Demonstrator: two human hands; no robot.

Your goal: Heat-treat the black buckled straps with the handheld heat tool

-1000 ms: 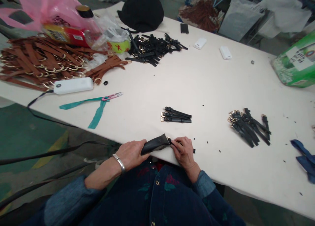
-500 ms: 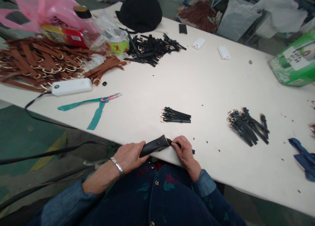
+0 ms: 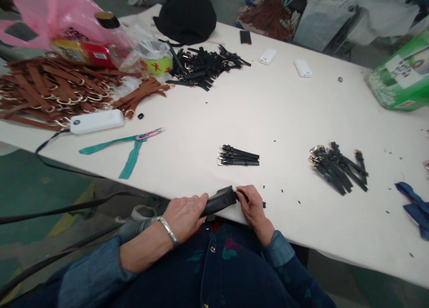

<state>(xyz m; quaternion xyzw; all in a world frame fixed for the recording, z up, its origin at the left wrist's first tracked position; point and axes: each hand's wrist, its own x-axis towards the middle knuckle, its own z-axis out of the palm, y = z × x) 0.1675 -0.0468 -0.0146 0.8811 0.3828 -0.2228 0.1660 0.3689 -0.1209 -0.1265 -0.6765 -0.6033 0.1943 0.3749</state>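
Observation:
My left hand (image 3: 186,214), with a silver bracelet at the wrist, is wrapped round a black handheld tool (image 3: 219,200) with a cable. The tool's head points right, over the table's near edge. Pinched in my right hand (image 3: 251,205) is a short black strap (image 3: 264,204), its end showing past the fingers. The strap's other end is at the tool's head; whether they touch is hidden. Just beyond my hands lies a small row of black buckle straps (image 3: 239,156). Farther right is a looser group of black buckle straps (image 3: 338,167).
On the white table (image 3: 187,133) are pink snips (image 3: 149,134) with teal ribbon, a white power bank (image 3: 97,122), brown straps (image 3: 60,86), a black strap pile (image 3: 201,66), a black cap (image 3: 187,15), a green bag (image 3: 402,75) and blue cloth (image 3: 415,212).
My left hand and the tool have shifted slightly right, and the tool has turned, its head now closer over the strap end. My right hand stays nearly in place.

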